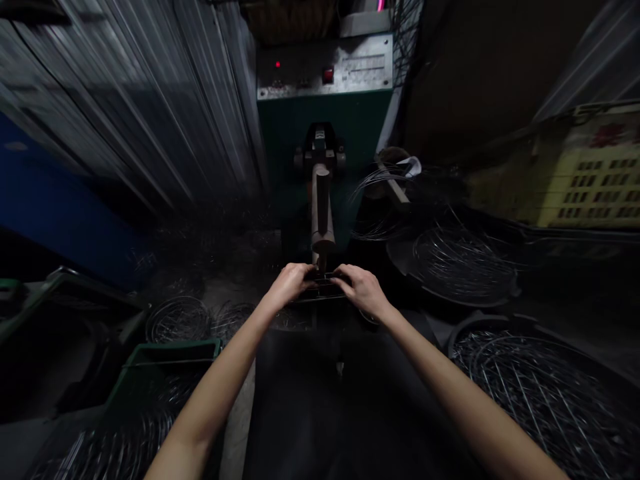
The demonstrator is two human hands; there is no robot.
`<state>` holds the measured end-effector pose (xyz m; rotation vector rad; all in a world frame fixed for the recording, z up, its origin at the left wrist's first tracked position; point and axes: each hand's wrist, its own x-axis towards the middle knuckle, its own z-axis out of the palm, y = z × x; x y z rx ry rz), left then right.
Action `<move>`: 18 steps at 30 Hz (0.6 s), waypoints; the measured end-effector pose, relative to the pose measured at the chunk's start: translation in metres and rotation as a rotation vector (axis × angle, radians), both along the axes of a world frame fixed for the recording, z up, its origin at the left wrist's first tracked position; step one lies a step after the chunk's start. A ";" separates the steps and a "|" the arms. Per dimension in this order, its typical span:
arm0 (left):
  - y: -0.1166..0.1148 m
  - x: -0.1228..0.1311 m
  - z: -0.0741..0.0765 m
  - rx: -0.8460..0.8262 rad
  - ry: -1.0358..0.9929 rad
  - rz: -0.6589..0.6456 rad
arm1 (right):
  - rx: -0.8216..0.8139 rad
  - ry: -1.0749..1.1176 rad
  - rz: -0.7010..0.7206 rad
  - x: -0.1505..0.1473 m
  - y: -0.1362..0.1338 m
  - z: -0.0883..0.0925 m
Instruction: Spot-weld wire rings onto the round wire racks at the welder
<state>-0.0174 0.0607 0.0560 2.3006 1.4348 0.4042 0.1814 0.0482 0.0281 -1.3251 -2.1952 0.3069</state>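
While facing the machine: green spot-welding machine point(325, 140) looming ahead, electrode arm point(323, 207) reaching down.
Around it: black tubs point(480, 301) brimming with round wire racks point(463, 261).
Workpiece: small rectangular wire grid point(320, 291) lying flat under the arm, long axis running sideways, feeling stiff, light and springy, best taken by its side edges.
Left grip point(289, 285): clamping the grid's left end.
Right grip point(361, 291): clamping the grid's right end.

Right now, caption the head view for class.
Left hand and right hand grip a wire grid below a green machine.
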 end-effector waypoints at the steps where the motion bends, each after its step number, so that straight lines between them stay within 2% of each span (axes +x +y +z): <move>1: 0.001 -0.001 0.000 0.003 -0.002 0.002 | 0.000 0.005 0.003 0.000 0.001 -0.001; 18: 0.015 -0.005 0.002 -0.006 -0.023 -0.003 | -0.012 0.054 0.020 -0.003 0.023 -0.007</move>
